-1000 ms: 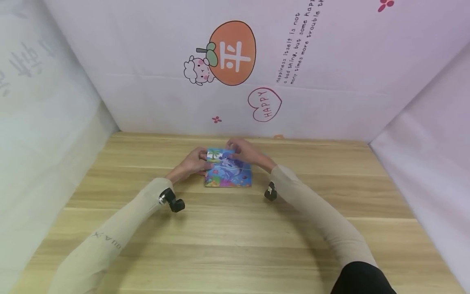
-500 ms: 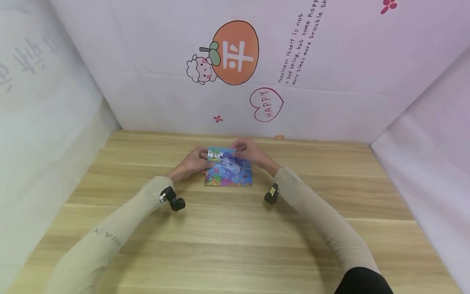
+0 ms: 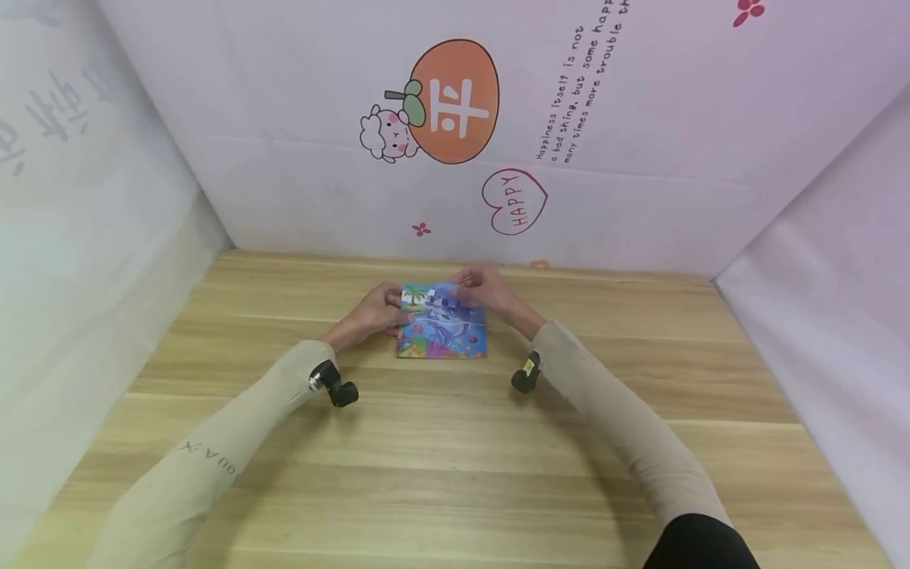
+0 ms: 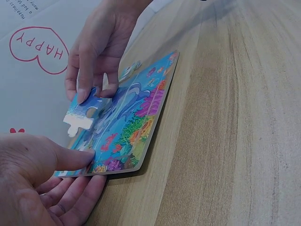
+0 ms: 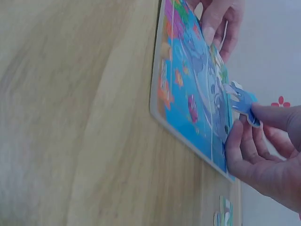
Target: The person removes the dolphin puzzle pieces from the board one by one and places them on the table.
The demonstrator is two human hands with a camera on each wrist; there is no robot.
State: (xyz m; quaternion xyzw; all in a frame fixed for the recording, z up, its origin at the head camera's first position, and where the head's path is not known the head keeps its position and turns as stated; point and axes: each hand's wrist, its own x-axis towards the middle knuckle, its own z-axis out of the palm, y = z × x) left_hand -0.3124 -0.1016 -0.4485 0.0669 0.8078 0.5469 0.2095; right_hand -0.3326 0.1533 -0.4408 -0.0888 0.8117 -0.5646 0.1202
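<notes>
Right hand [image 4: 96, 47]: the grip is pinched on a loose puzzle piece [image 4: 84, 110]. In the left wrist view the forefinger and thumb close on the piece's upper edge, near the upper left of the frame, and the remaining fingers curl loosely behind. The piece is held tilted above the far corner of the puzzle board [image 4: 134, 117]; whether its lower edge touches the board cannot be told. The piece is thin, flat card with a rounded tab, printed blue and white.

Left hand [image 4: 44, 181]: the grip is relaxed and spread. The thumb lies flat on the board's near corner at the lower left of the left wrist view, and the straight fingers sit under or against the board's edge. In the head view this hand [image 3: 370, 312] rests at the left edge of the board [image 3: 444, 332], at the centre of the frame.

Puzzle board: a thin rectangular card tray with rounded corners, lying flat on the bench [image 3: 455, 458]. Its glossy face shows a blue sea scene with coloured coral shapes. Cut lines between seated pieces are visible in the right wrist view [image 5: 193, 89].

A second loose piece [image 5: 222, 213] lies on the bench at the bottom edge of the right wrist view, just beyond the board.

Bench: pale wood-grain planks, smooth and matt.
</notes>
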